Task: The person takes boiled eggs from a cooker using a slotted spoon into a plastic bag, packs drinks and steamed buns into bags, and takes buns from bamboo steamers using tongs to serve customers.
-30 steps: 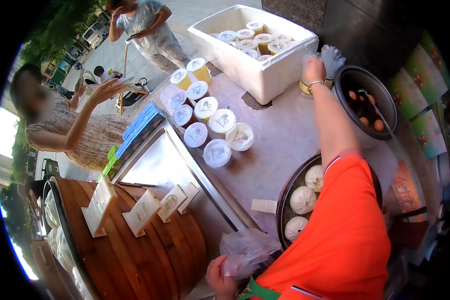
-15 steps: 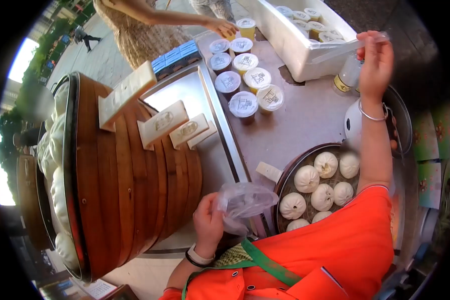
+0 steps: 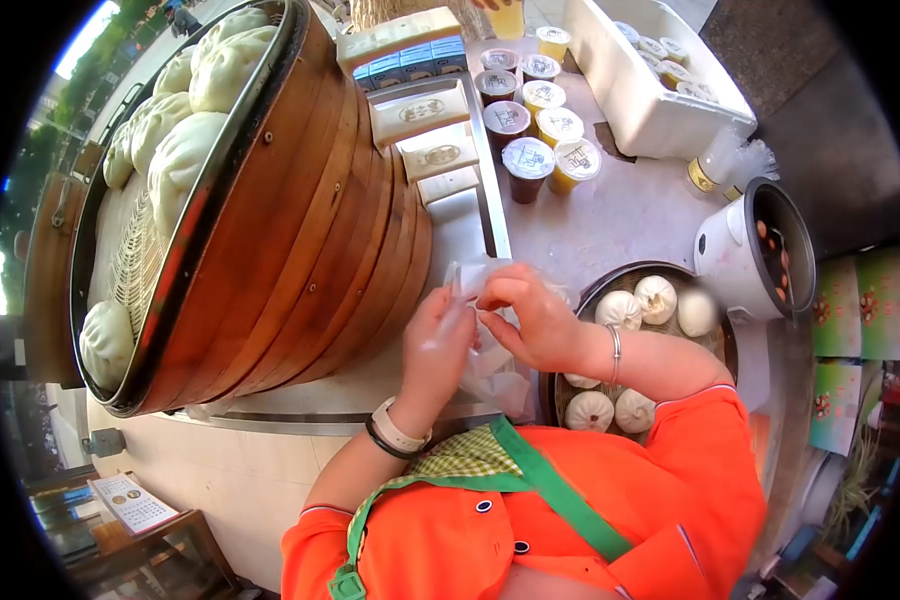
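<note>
Pinching a thin clear plastic bag between them, the left hand and right hand meet over the counter's near edge, fingers curled shut on the film. Just left stands the big wooden steamer, heaped with white buns, its wall close against the left hand. Right of the hands, partly hidden by the right forearm, sits a smaller steamer tray of buns. Farther right is a white pot of eggs. Sealed drink cups and a white foam box stand at the far side.
</note>
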